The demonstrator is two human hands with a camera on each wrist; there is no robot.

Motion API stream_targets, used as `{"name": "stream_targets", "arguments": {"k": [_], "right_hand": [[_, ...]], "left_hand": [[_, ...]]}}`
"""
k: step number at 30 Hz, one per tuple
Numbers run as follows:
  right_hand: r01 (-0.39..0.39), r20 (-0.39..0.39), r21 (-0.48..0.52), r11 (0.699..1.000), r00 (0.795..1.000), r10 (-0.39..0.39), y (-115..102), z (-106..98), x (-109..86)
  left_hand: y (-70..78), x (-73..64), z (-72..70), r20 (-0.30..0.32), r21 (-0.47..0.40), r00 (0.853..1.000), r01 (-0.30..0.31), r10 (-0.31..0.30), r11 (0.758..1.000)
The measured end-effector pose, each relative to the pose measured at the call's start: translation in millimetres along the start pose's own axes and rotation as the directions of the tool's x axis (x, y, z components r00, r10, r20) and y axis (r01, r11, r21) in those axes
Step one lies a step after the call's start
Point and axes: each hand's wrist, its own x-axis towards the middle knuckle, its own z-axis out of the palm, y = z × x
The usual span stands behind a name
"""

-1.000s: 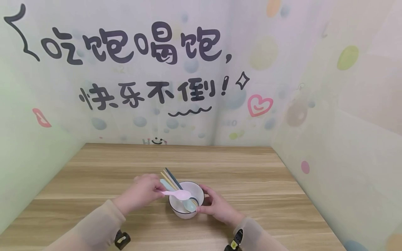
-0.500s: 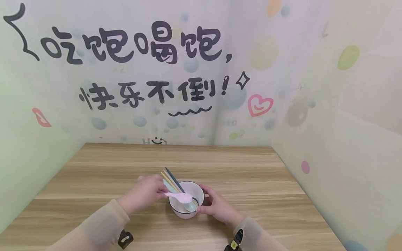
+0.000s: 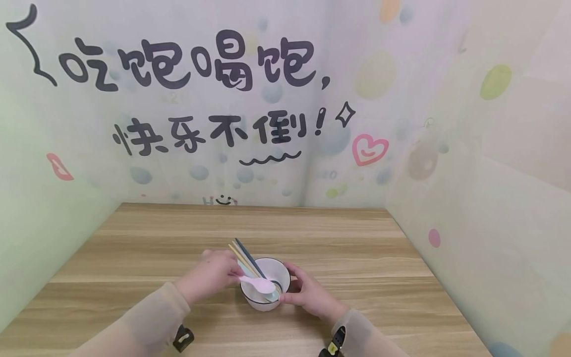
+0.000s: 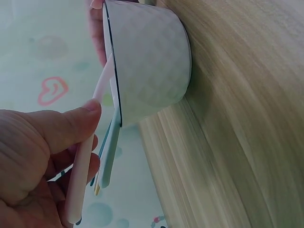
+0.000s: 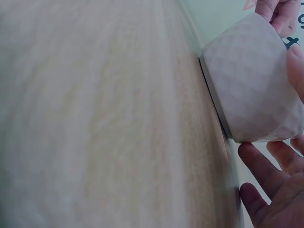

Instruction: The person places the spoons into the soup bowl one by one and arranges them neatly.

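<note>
A white bowl with a dark rim stands upright on the table; its outside shows a diamond pattern in the left wrist view. My right hand holds it from the right, thumb at the near rim and fingers round the far side. Between thumb and fingers my left hand pinches the handle of a pink spoon. This spoon's head lies over the bowl's opening. A pale blue-green spoon leans in the bowl, its head mostly covered by the pink one. Several chopsticks, dark blue and yellow among them, lean out at the back left.
The wood-grain table reaches back to a printed wall with large dark lettering. Pale side walls bound it left and right. A black strap sits at my left wrist, another at my right.
My left hand has moved a little to the right with the pink spoon, whose head now sits further over the bowl and covers more of the blue-green spoon. The right hand stays put.
</note>
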Motion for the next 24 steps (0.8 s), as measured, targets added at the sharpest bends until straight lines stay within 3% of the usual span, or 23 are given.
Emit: {"name": "stream_targets", "arguments": {"k": [9,18,24], "right_hand": [[0.009,-0.012,0.011,1.0,1.0,-0.009,-3.4,1.7,-1.4],[0.016,-0.015,0.016,1.0,1.0,-0.016,-2.1,2.2,-1.2],[0.016,-0.012,0.021,1.0,1.0,-0.015,-2.1,2.4,-1.4]], "left_hand": [[0.4,5.3,4.6,0.023,0.031,0.999,-0.04,0.04,0.999],[2.7,8.1,6.4,0.041,0.031,0.999,-0.033,0.032,0.999],[3.9,10.1,8.9,0.067,0.012,0.998,0.002,-0.003,1.0]]}}
